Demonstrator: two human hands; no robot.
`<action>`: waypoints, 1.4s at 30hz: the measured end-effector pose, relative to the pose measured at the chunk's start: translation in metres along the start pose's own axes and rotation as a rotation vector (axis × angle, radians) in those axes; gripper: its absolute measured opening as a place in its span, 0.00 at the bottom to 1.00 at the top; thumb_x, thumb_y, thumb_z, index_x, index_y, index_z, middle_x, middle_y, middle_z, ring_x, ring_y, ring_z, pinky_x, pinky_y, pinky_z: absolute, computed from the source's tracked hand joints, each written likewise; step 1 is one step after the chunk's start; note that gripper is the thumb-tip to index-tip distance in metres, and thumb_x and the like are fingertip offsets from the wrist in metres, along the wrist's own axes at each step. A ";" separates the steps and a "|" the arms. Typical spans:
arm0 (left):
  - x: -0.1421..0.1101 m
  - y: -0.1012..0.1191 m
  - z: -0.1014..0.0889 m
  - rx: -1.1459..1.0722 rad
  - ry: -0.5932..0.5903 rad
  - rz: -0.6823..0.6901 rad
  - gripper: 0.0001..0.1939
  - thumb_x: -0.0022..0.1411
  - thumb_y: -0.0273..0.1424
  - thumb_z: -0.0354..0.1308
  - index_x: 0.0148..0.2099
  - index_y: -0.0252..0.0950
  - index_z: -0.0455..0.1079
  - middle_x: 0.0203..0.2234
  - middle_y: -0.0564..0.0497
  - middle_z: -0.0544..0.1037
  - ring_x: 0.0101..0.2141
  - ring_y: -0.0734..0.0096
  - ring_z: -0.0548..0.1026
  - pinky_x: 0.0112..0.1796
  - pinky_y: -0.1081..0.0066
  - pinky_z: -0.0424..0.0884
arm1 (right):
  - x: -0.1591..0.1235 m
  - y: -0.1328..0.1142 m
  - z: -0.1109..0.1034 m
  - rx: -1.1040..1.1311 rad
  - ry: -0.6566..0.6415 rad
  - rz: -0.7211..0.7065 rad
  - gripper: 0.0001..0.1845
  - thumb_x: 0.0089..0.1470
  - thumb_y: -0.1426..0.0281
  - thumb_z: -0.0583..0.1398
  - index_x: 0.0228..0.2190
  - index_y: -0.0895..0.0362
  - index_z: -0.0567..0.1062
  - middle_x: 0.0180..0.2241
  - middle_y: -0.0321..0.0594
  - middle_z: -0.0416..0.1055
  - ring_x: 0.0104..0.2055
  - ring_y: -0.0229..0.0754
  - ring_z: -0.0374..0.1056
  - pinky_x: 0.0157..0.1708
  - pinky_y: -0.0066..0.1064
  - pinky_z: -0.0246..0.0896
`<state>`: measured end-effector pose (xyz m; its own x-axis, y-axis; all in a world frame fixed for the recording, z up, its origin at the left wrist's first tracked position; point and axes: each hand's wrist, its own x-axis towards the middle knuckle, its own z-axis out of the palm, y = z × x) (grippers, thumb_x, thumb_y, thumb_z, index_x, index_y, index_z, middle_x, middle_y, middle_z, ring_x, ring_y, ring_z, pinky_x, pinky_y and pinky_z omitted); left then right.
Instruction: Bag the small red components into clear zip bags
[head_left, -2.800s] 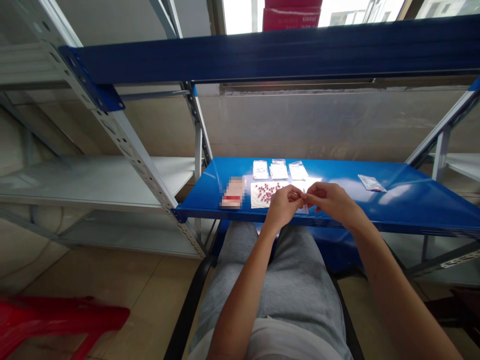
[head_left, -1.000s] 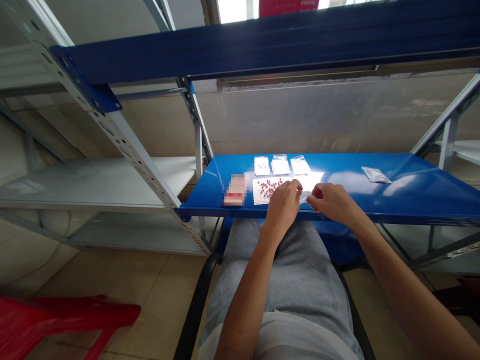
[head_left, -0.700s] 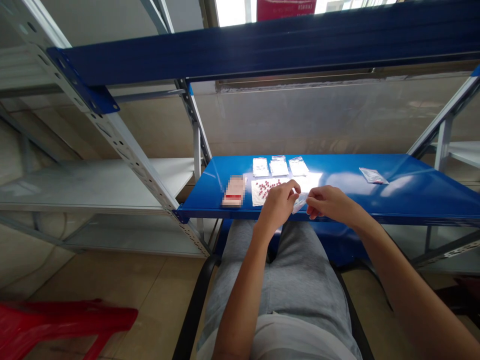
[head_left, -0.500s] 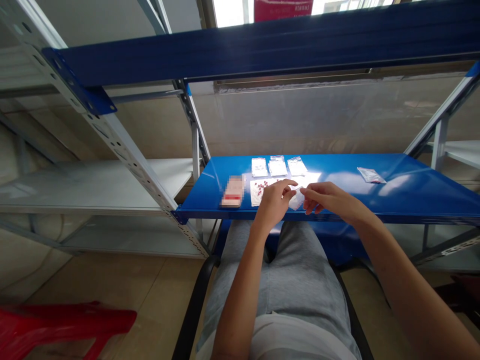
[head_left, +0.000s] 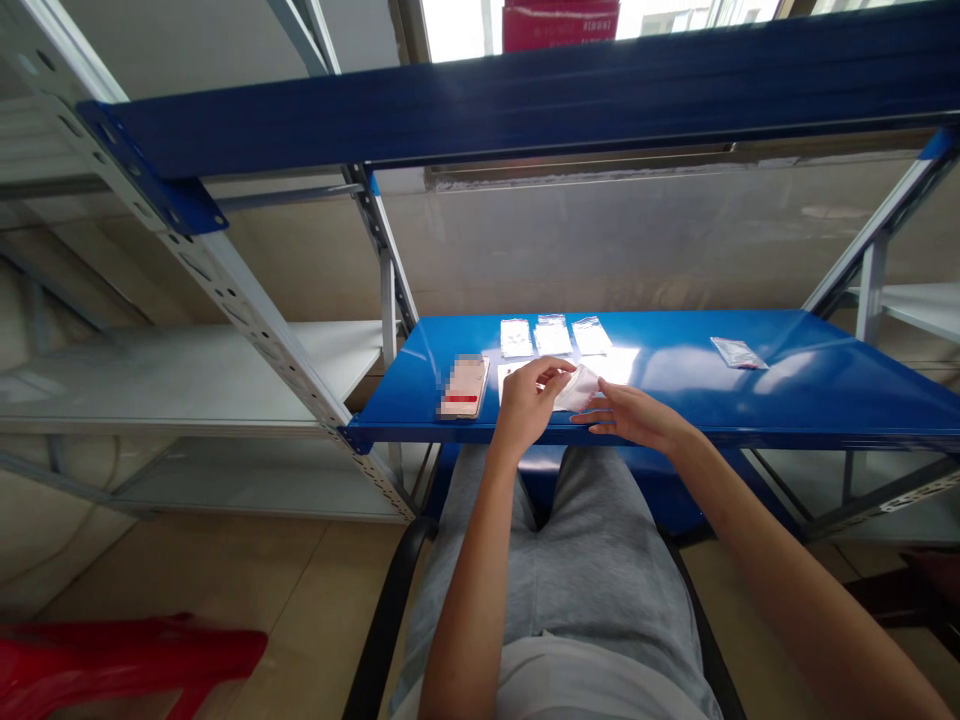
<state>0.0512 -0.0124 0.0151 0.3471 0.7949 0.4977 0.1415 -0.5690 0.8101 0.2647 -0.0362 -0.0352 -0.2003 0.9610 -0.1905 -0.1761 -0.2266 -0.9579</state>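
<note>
My left hand (head_left: 531, 398) pinches a small whitish plastic bag (head_left: 576, 388) by its left side, above the front part of the blue shelf. On the other side of the bag is my right hand (head_left: 630, 410), its fingers stretched out and apart beside the lower right edge. Whether its thumb presses on the plastic is hard to make out. Beneath my left hand lies a white sheet (head_left: 504, 398), largely covered by the hand; the red bits on it are mostly hidden.
Behind my hands lie flat clear bags: a left one (head_left: 515, 338), a middle pile (head_left: 553, 336) and a right one (head_left: 592, 336). A phone-like object (head_left: 466, 388), partly blurred, is at the left. Another packet (head_left: 739, 353) lies right on the blue shelf (head_left: 675, 345). A blue beam (head_left: 480, 110) crosses above.
The bag has been raised and turned flatter between my hands. My right hand's fingers, curled in a pinch before, are now stretched out. My left hand has shifted slightly left.
</note>
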 end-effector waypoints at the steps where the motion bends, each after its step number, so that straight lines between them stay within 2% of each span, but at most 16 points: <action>1: 0.000 -0.001 0.000 -0.011 0.004 0.002 0.08 0.68 0.31 0.57 0.43 0.38 0.78 0.41 0.48 0.83 0.39 0.67 0.78 0.41 0.71 0.72 | 0.001 0.002 0.001 0.013 -0.020 -0.008 0.22 0.59 0.51 0.63 0.46 0.54 0.76 0.44 0.47 0.80 0.49 0.51 0.78 0.42 0.37 0.74; 4: 0.000 -0.004 0.000 -0.038 0.051 -0.025 0.07 0.66 0.30 0.58 0.44 0.38 0.76 0.35 0.50 0.81 0.36 0.69 0.77 0.37 0.73 0.71 | 0.002 0.005 0.004 0.031 -0.045 -0.045 0.23 0.58 0.54 0.65 0.49 0.54 0.75 0.44 0.46 0.80 0.49 0.49 0.77 0.44 0.37 0.73; 8: -0.002 -0.007 -0.002 -0.034 0.117 -0.068 0.05 0.65 0.30 0.58 0.43 0.39 0.74 0.29 0.53 0.75 0.29 0.73 0.73 0.30 0.75 0.68 | 0.000 0.003 0.009 0.075 -0.030 -0.062 0.20 0.58 0.57 0.66 0.47 0.56 0.76 0.43 0.45 0.80 0.45 0.44 0.78 0.42 0.32 0.72; 12: -0.002 -0.008 -0.005 0.016 0.088 -0.055 0.07 0.67 0.29 0.56 0.41 0.39 0.76 0.32 0.52 0.79 0.31 0.72 0.74 0.32 0.74 0.69 | -0.003 0.000 0.014 0.089 -0.017 -0.057 0.19 0.52 0.62 0.71 0.43 0.57 0.78 0.36 0.41 0.80 0.39 0.39 0.77 0.40 0.28 0.72; 16: -0.001 -0.011 -0.007 0.024 0.069 -0.067 0.11 0.67 0.28 0.54 0.42 0.38 0.79 0.35 0.50 0.81 0.33 0.70 0.76 0.35 0.73 0.72 | -0.003 -0.001 0.015 0.083 0.001 -0.064 0.18 0.46 0.64 0.74 0.37 0.57 0.79 0.33 0.40 0.79 0.36 0.38 0.75 0.38 0.28 0.71; 24: 0.001 -0.021 -0.007 0.028 0.097 -0.102 0.12 0.67 0.27 0.55 0.45 0.36 0.80 0.35 0.48 0.83 0.31 0.71 0.77 0.32 0.74 0.72 | 0.002 0.004 0.009 0.122 -0.004 -0.043 0.19 0.45 0.64 0.75 0.37 0.58 0.80 0.32 0.40 0.78 0.35 0.38 0.75 0.34 0.26 0.70; 29: 0.001 -0.023 -0.005 -0.005 0.120 -0.109 0.11 0.67 0.27 0.56 0.45 0.36 0.80 0.36 0.48 0.83 0.30 0.73 0.76 0.32 0.75 0.72 | 0.006 0.009 0.006 0.186 0.012 -0.030 0.17 0.46 0.65 0.75 0.37 0.55 0.79 0.34 0.39 0.79 0.37 0.40 0.76 0.35 0.29 0.72; 34: 0.002 -0.025 -0.001 -0.035 0.167 -0.129 0.11 0.67 0.28 0.57 0.46 0.37 0.80 0.34 0.49 0.82 0.29 0.74 0.76 0.32 0.75 0.72 | 0.009 0.013 0.006 0.251 0.033 -0.087 0.17 0.46 0.66 0.75 0.37 0.55 0.79 0.36 0.38 0.79 0.37 0.38 0.76 0.38 0.29 0.74; 38: 0.002 -0.029 0.004 -0.052 0.173 -0.141 0.12 0.66 0.28 0.57 0.47 0.36 0.80 0.32 0.50 0.81 0.28 0.74 0.76 0.31 0.76 0.72 | 0.015 0.016 0.003 0.258 0.114 -0.134 0.18 0.42 0.67 0.77 0.35 0.56 0.80 0.33 0.38 0.79 0.35 0.37 0.75 0.40 0.27 0.74; 42: 0.002 -0.035 0.006 -0.064 0.135 -0.143 0.11 0.67 0.29 0.57 0.48 0.37 0.78 0.34 0.49 0.81 0.29 0.74 0.78 0.31 0.76 0.74 | 0.022 0.009 -0.008 0.141 0.176 -0.228 0.18 0.43 0.65 0.76 0.35 0.56 0.80 0.31 0.40 0.78 0.35 0.41 0.76 0.41 0.34 0.76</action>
<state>0.0521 0.0085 -0.0142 0.1992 0.8903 0.4095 0.1199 -0.4369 0.8915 0.2663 -0.0160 -0.0497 0.0276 0.9994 -0.0207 -0.3313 -0.0104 -0.9435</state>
